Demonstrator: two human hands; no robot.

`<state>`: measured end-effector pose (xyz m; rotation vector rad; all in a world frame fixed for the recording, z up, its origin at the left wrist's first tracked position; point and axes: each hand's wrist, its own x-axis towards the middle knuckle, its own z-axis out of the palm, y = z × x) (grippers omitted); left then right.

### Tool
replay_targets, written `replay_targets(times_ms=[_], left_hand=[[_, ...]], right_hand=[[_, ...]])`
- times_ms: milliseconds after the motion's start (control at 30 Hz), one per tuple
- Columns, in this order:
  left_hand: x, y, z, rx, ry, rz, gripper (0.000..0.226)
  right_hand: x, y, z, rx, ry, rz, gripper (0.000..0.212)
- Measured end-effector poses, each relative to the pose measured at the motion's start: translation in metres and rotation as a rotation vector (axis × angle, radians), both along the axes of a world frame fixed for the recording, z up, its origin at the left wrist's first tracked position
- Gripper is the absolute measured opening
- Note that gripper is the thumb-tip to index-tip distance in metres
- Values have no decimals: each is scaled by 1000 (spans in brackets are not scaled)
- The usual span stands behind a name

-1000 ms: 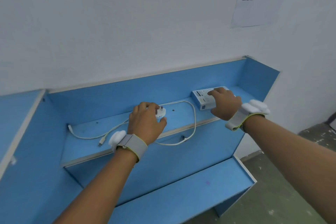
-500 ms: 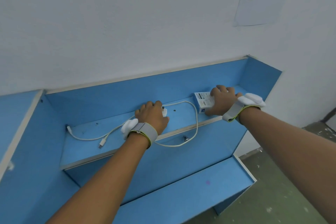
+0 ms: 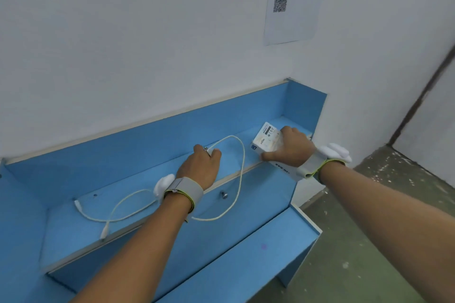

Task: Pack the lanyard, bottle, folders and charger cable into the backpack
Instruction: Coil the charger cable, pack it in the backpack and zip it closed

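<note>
A white charger cable (image 3: 240, 179) lies in loops on the upper blue shelf (image 3: 73, 229), one loop hanging over the shelf's front edge. My left hand (image 3: 200, 167) is closed on the cable's plug end at the middle of the shelf. My right hand (image 3: 289, 149) grips a small white box (image 3: 266, 140) at the shelf's right end, tilted up off the surface. The cable's two connector ends lie to the left. No backpack, bottle, lanyard or folders are in view.
A lower blue shelf (image 3: 234, 265) juts out below. A white wall rises right behind the shelf, with a paper sheet bearing a QR code (image 3: 290, 7). Grey concrete floor (image 3: 369, 265) lies to the right. A screw (image 3: 223, 195) sticks out of the panel under the shelf.
My right hand has closed around the white box and tilted it up from the shelf. My left hand has tightened on the plug, covering it. The view has shifted left.
</note>
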<state>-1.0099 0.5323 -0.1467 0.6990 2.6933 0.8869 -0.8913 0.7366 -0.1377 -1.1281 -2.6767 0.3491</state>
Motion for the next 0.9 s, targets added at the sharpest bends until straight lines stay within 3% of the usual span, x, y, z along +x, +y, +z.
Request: replay_targets(times_ms=[167, 400, 567, 667, 900], left_hand=[[57, 64, 30, 166, -39, -213, 45], [188, 168, 27, 210, -122, -607, 54], [336, 234, 22, 172, -132, -894, 47], [372, 249, 24, 230, -105, -922, 45], [557, 278, 45, 339, -102, -1185, 44]], right_hand=[[78, 27, 2, -50, 51, -108, 93], [264, 51, -11, -44, 72, -410, 99], [443, 49, -25, -62, 130, -764, 98], [484, 45, -26, -45, 105, -837, 97], [652, 10, -24, -7, 127, -1150, 95]])
